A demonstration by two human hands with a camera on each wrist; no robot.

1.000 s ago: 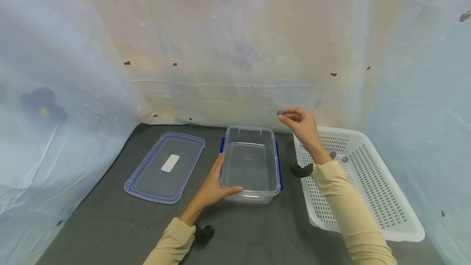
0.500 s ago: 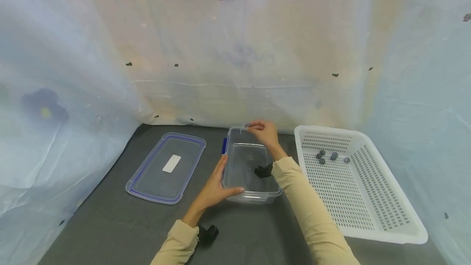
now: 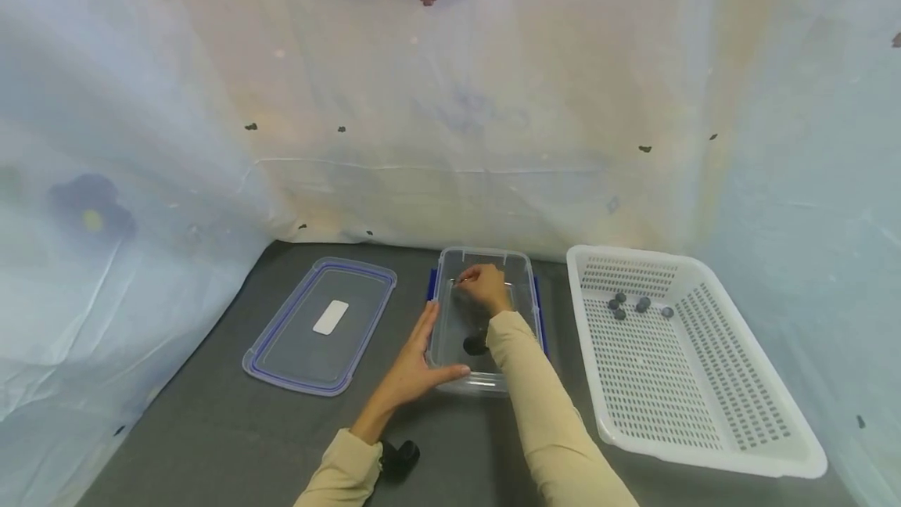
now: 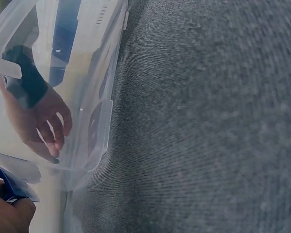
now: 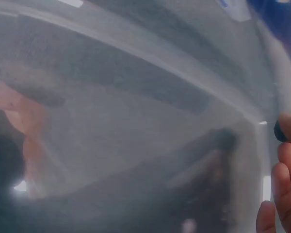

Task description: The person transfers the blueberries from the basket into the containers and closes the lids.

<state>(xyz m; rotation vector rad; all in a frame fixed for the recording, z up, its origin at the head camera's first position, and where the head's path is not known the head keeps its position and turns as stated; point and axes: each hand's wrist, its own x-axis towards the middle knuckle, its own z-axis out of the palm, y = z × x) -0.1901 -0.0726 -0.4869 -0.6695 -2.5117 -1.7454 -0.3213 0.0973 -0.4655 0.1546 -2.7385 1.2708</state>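
Observation:
My right hand (image 3: 484,285) is down inside the clear plastic container (image 3: 524,264), over its far half. In the right wrist view its thumb and finger pinch a dark round blueberry (image 5: 279,132), partly hidden by the fingertips. My left hand (image 3: 414,368) rests on the container's near left corner, fingers straight along the left side and thumb stretched over the front rim. The left wrist view has left fingertips beside a blue side latch (image 4: 12,184), and my right hand (image 4: 48,121) shows through the clear wall. Several blueberries (image 3: 620,314) lie in the white basket (image 3: 770,366).
Left of the container lies its clear lid (image 3: 320,327), with a blue seal and a white label (image 3: 330,318). The perforated basket stands to the right on the dark grey cloth (image 3: 204,429). A pale patterned plastic sheet (image 3: 450,100) hangs behind and at both sides.
My right hand has moved left from above the basket, over the container and down into it, carrying the blueberry. My left hand has stayed at the container's corner.

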